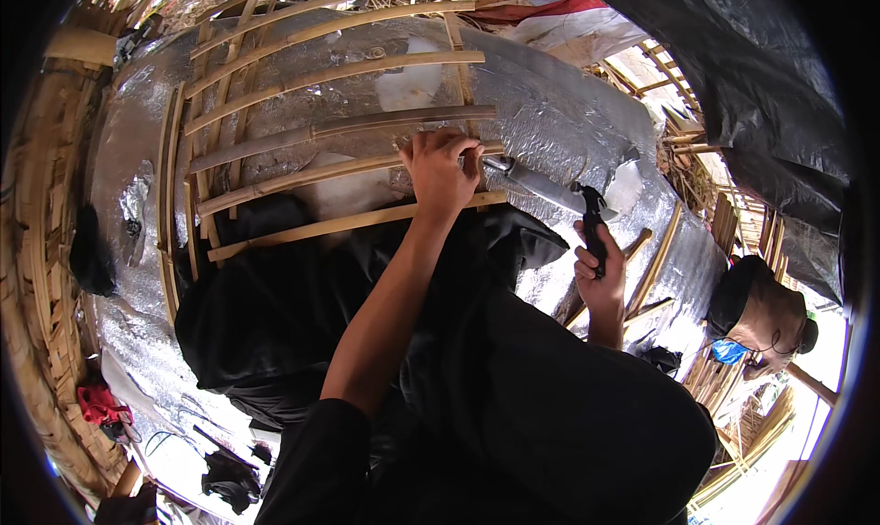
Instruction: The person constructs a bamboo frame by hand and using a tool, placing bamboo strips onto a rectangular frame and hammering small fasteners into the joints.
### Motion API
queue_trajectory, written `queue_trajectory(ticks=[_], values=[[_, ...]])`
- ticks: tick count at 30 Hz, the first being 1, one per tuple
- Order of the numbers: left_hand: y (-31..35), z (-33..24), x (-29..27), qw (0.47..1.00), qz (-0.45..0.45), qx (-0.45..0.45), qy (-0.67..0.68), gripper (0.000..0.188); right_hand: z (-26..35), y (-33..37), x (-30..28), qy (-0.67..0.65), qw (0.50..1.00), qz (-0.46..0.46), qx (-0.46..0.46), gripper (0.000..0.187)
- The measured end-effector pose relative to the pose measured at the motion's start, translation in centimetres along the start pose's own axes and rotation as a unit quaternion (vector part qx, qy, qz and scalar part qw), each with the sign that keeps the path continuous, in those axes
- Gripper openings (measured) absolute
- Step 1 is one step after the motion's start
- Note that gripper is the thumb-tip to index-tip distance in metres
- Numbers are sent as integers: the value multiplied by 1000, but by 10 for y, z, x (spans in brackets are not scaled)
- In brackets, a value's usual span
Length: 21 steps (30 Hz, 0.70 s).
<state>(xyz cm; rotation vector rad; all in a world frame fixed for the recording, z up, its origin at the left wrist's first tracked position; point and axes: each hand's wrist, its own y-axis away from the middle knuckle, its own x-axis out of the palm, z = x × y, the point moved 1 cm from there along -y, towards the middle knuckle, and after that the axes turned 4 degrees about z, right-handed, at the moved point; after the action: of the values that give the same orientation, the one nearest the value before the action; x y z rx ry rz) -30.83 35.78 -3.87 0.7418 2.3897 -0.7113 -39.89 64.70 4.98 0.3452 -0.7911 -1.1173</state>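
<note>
A frame of split bamboo slats point(367, 66) lies over a shiny silver sheet in front of me, its cross slats tied or laid over thinner uprights. My left hand point(445, 167) is closed at the right end of one bamboo slat point(307, 178), its fingers bent round the crossing; the fingertips are partly hidden. To the right, my right hand point(602, 273) grips the black handle of a large knife point(545, 187). Its broad metal blade points left, with the tip close beside my left hand.
Silver sheeting point(587, 112) covers the floor. Loose bamboo strips point(658, 264) lie right of my knee. A black plastic sheet point(733, 76) hangs at the far right. A woven bamboo wall point(41, 250) stands left, near a red item point(99, 404).
</note>
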Motion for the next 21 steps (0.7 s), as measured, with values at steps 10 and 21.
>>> queue_trajectory(ticks=[10, 21], values=[[-2, 3, -3, 1000, -1, 6, 1, 9, -21, -44, 122, 690, 666, 127, -253, 34], [0, 1, 0, 1000, -7, 8, 5, 9, -22, -26, 135, 660, 654, 76, -363, 30]])
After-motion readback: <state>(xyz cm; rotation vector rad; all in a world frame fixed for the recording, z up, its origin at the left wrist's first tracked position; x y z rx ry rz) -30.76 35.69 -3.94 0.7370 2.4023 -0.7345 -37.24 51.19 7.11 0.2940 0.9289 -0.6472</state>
